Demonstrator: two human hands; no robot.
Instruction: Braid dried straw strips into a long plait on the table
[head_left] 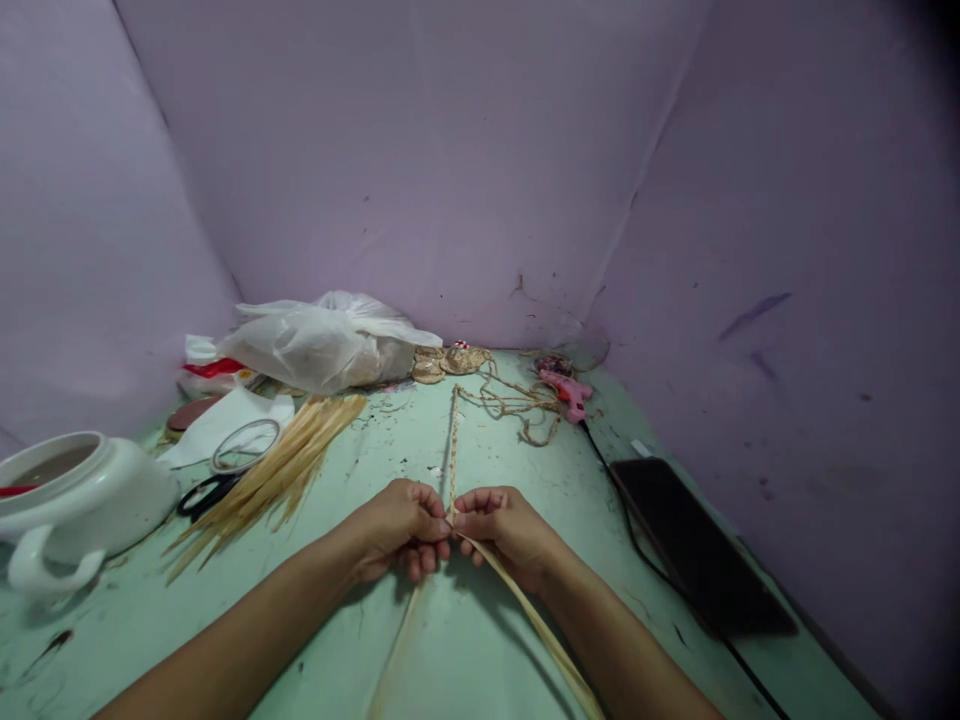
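Note:
Both hands meet at the near end of a thin braided straw cord [454,445], which runs straight away from me over the table. My left hand [409,525] pinches the cord's working end between thumb and fingers. Close against it, my right hand [499,525] pinches the same spot, with pale straw strands [536,620] trailing from it toward me. Another strand [397,635] hangs below my left hand. Past the hands, the cord's far part joins a loose tangle of braid [510,400]. The exact crossing of strands is partly hidden by my fingertips.
A bundle of dry straw [300,455] lies left over black-handled scissors [206,495]. Beyond are a white plastic bag [322,345] and woven straw pieces [461,360]. A white ceramic pot [127,490] stands left. To the right are a pink glue gun [570,393], its cord, and a black phone-like slab [697,540].

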